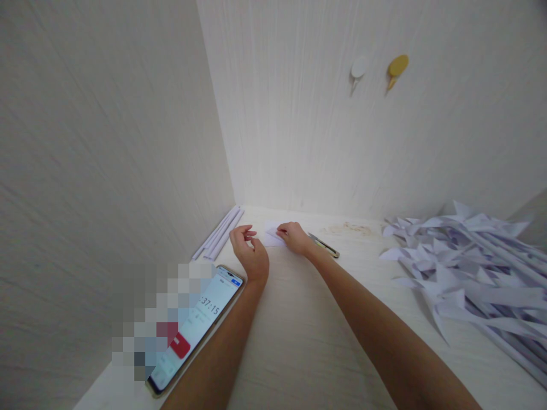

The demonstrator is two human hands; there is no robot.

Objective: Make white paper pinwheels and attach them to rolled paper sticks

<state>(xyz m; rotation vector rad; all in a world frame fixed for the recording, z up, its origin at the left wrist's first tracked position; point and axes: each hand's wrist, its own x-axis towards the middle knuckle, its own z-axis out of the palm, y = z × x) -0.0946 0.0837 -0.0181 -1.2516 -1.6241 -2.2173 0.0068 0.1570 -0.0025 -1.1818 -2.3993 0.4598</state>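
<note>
I saw paper (272, 237) on the bench (294, 330), just below frame centre; right hand (294, 238) had fingers pinched on it. Left hand (253, 255): fingers curled, slightly apart. Phone (207, 319) sat lower left.

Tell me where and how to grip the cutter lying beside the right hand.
Probably grip the cutter by its wider near-right end, coming from the right: it lies flat, with its narrow far-left end, apparently the blade, beside the right hand.
</note>
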